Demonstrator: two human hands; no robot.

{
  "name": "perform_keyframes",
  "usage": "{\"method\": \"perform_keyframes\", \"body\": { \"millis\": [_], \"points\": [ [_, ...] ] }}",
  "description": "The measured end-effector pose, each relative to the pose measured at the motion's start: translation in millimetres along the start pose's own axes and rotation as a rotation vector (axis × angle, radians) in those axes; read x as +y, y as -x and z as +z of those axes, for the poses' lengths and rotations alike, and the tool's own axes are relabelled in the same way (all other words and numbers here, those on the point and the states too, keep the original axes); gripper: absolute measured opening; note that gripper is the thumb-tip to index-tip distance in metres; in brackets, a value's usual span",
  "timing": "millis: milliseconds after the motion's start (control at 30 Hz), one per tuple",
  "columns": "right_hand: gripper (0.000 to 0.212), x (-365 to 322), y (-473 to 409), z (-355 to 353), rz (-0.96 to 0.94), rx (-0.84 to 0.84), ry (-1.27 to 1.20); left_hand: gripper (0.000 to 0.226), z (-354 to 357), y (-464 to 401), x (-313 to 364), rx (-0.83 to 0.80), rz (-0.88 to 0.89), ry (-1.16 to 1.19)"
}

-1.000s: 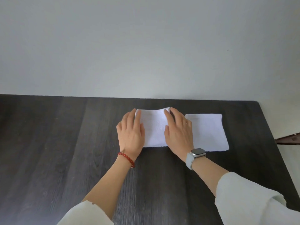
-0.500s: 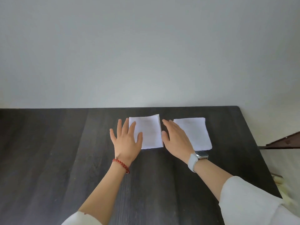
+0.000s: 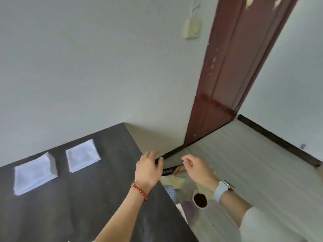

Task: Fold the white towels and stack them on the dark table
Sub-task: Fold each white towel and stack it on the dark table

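The left hand is held over the table's right edge, fingers relaxed, nothing gripped. The right hand is held beyond that edge, fingers loosely curled, empty.

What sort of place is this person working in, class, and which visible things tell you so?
Probably a room in a home: a dark table against a plain wall, a worn reddish-brown door frame, and slippers among clutter on the floor.

A dark desk fills the lower left of the frame. Two folded white towels lie on it, side by side but apart: one far left, one nearer the middle.
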State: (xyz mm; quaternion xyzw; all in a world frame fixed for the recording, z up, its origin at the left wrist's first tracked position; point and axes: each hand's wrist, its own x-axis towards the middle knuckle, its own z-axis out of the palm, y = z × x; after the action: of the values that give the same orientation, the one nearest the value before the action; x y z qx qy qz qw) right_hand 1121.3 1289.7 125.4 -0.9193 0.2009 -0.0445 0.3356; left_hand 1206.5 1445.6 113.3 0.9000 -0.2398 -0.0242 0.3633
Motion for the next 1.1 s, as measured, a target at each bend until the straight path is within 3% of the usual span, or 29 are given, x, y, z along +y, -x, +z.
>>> {"method": "perform_keyframes", "body": {
  "millis": [267,567,733,1100],
  "points": [
    [0.025,233,217,-217,0.417,0.354,-0.007,0.032,205,85,298,-0.336,0.472,0.141],
    [0.027,408,421,-358,0.909,0.713,-0.034,0.03,388,206,547,-0.731,0.924,0.218],
    [0.026,489,463,-424,1.016,0.847,-0.013,0.028,478,227,646,-0.836,1.048,0.249],
    [0.028,679,499,-618,1.163,1.002,-0.035,0.025,674,224,888,-0.944,1.11,0.285]
  ]
}}
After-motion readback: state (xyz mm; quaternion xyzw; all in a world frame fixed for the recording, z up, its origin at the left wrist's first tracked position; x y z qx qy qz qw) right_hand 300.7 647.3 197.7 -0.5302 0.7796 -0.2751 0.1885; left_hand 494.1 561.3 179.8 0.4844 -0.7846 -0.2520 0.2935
